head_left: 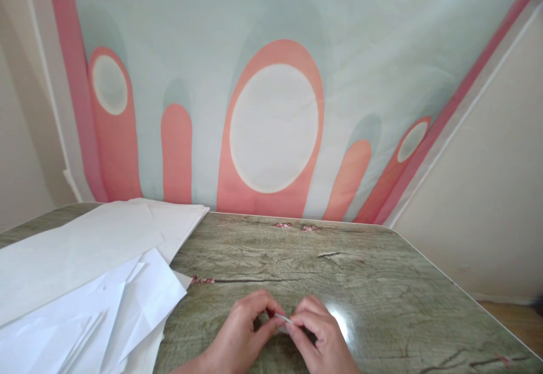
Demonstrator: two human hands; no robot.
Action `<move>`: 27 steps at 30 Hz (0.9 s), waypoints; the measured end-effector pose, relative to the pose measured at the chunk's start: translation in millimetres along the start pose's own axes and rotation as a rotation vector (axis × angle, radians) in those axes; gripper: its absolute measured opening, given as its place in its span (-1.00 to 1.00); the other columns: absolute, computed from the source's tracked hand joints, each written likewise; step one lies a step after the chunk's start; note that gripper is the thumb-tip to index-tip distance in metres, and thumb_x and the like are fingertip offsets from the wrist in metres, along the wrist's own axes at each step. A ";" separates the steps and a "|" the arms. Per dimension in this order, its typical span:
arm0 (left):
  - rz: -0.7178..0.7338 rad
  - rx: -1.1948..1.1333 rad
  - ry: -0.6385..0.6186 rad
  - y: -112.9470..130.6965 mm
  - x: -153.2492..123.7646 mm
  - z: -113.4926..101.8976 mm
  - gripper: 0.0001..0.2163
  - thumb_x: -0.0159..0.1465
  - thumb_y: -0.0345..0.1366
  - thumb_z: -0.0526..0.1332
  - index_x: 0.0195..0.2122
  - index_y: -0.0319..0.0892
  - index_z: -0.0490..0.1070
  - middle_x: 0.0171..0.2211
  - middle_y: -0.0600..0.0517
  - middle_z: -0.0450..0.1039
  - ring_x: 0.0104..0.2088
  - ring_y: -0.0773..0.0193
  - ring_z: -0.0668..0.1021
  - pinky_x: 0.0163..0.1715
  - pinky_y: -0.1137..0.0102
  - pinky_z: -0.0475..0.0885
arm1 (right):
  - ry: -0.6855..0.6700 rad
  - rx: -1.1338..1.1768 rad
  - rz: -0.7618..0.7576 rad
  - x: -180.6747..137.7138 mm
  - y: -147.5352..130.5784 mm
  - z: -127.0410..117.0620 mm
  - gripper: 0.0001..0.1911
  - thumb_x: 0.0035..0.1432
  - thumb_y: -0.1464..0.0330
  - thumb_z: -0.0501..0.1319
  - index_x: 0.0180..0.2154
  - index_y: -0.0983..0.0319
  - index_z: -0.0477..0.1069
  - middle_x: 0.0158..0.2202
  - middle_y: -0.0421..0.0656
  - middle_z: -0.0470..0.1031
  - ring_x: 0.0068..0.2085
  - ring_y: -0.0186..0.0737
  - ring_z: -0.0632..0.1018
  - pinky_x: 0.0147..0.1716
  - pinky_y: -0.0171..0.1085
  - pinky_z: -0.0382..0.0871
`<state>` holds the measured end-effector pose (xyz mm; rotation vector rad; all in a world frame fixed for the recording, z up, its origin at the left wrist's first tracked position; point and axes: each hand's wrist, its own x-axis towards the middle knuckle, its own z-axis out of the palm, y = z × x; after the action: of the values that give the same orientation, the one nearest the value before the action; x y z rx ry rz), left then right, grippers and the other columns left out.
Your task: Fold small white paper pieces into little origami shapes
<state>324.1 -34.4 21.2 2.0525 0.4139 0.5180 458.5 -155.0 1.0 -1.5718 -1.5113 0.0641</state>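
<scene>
Thin pale piece (284, 318) held at both ends above the bench (373, 283)

Location: the piece is low in the view, right of centre, between the fingertips of the left hand (244, 331) and the right hand (323, 331). It appears as a narrow, whitish sliver, seen nearly edge-on. Its full outline is hidden by the fingers; material and folds cannot be confirmed.

State of fingers: on the left hand, thumb and index finger pinch the left end. On the right hand, thumb and index finger are closed on the other end. The two sets of fingertips are near each other, with a short length of the piece exposed between them.

Handling assessment: judged to be paper or similar, hence very light. Stiffness is probably low in a single layer and greater where doubled over. A smooth surface may slip a little under dry fingers. The piece is likely to crease or tear if twisted or pulled hard; crushing is the lesser risk.

Point of hold: the ends, gripped lightly between thumb and index finger pads, are judged sound. A hold close to the exposed part should limit bending.

Surroundings: large white sheets (97, 224) lie on the bench to the left, with folded white papers (155, 295) on top. Both are well apart from the right hand.
</scene>
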 end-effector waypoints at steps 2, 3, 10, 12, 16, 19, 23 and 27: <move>-0.023 -0.043 0.019 1.6 1.3 -1.2 -0.89 0.21 -0.32 0.19 -0.43 -0.19 0.44 -0.43 0.07 0.44 -0.37 0.27 0.46 -0.37 0.45 0.29 | 0.007 0.039 0.027 -1.3 0.4 1.3 -0.80 0.22 0.36 0.08 -0.46 0.22 0.33 -0.49 -0.21 0.30 -0.41 -0.28 0.39 -0.42 -0.35 0.22; -0.036 -0.083 0.029 2.1 1.9 -1.3 -0.88 0.21 -0.31 0.19 -0.44 -0.20 0.43 -0.45 0.06 0.44 -0.38 0.26 0.45 -0.37 0.45 0.29 | 0.003 0.065 0.046 -1.9 0.8 2.1 -0.81 0.22 0.35 0.08 -0.45 0.22 0.31 -0.47 -0.21 0.29 -0.41 -0.29 0.39 -0.42 -0.35 0.23; -0.138 -0.585 0.048 4.5 0.9 4.0 -0.79 0.16 -0.18 0.28 -0.46 -0.23 0.38 -0.53 0.11 0.38 -0.46 0.34 0.38 -0.39 0.46 0.27 | 0.010 0.243 0.240 -3.4 1.3 11.4 -0.84 0.08 0.28 0.20 -0.43 0.22 0.32 -0.50 -0.26 0.29 -0.46 -0.32 0.35 -0.46 -0.39 0.21; -0.160 -0.658 0.025 4.3 0.4 5.3 -0.78 0.15 -0.18 0.30 -0.45 -0.24 0.40 -0.51 0.08 0.42 -0.44 0.32 0.40 -0.36 0.45 0.29 | 0.032 0.259 0.281 -3.7 0.2 14.0 -0.86 0.08 0.30 0.20 -0.45 0.23 0.33 -0.52 -0.28 0.29 -0.47 -0.33 0.34 -0.46 -0.40 0.20; -0.144 -0.633 0.011 1.2 1.9 5.0 -0.79 0.16 -0.18 0.29 -0.43 -0.24 0.43 -0.48 0.04 0.46 -0.42 0.29 0.42 -0.34 0.42 0.31 | 0.075 0.229 0.267 -2.9 -2.3 12.5 -0.86 0.12 0.35 0.16 -0.48 0.22 0.31 -0.54 -0.28 0.28 -0.48 -0.34 0.34 -0.47 -0.40 0.21; -0.074 -0.439 0.044 -1.3 3.3 3.4 -0.84 0.19 -0.23 0.25 -0.42 -0.22 0.43 -0.46 0.03 0.46 -0.41 0.27 0.43 -0.34 0.40 0.31 | 0.111 0.206 0.191 -0.4 -3.7 5.0 -0.90 0.16 0.40 0.11 -0.42 0.21 0.31 -0.49 -0.26 0.33 -0.45 -0.32 0.40 -0.42 -0.40 0.27; 0.081 -0.130 0.133 -0.9 1.9 0.8 -0.95 0.15 -0.44 0.24 -0.37 -0.16 0.42 -0.31 0.02 0.45 -0.23 0.20 0.46 -0.17 0.36 0.32 | 0.094 0.028 -0.066 2.0 -1.4 -5.9 -0.88 0.15 0.53 0.09 -0.34 0.21 0.32 -0.40 -0.19 0.41 -0.37 -0.29 0.46 -0.37 -0.36 0.29; 0.224 0.128 0.139 0.1 -1.9 -1.8 -0.81 0.10 -0.48 0.28 -0.26 -0.11 0.41 -0.23 0.01 0.42 -0.15 0.16 0.43 -0.13 0.32 0.32 | 0.075 -0.334 -0.255 1.5 3.7 -11.7 -0.81 0.14 0.59 0.08 -0.34 0.21 0.36 -0.42 -0.17 0.44 -0.38 -0.23 0.43 -0.37 -0.27 0.20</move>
<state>321.5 -34.1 21.8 2.2076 0.3064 0.7909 468.7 -159.6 6.2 -1.6003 -1.7138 -0.4068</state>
